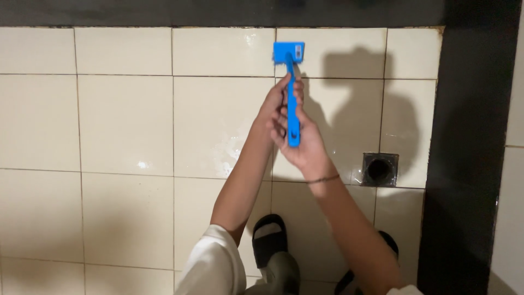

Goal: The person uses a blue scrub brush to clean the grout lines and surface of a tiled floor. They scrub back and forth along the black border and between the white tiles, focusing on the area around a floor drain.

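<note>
Blue brush (291,82): your left hand (275,104) and right hand (303,145) both clamp its handle, head beyond them, up-left of floor drain (380,169).

The floor (125,125) is laid in large cream tiles with thin dark grout lines, wet and glossy in patches. A square drain (380,169) is set into it — dark, with a round opening. Left of the drain and nearer the viewer, two black slides (268,240) stand on the tiles — one half hidden.
</note>
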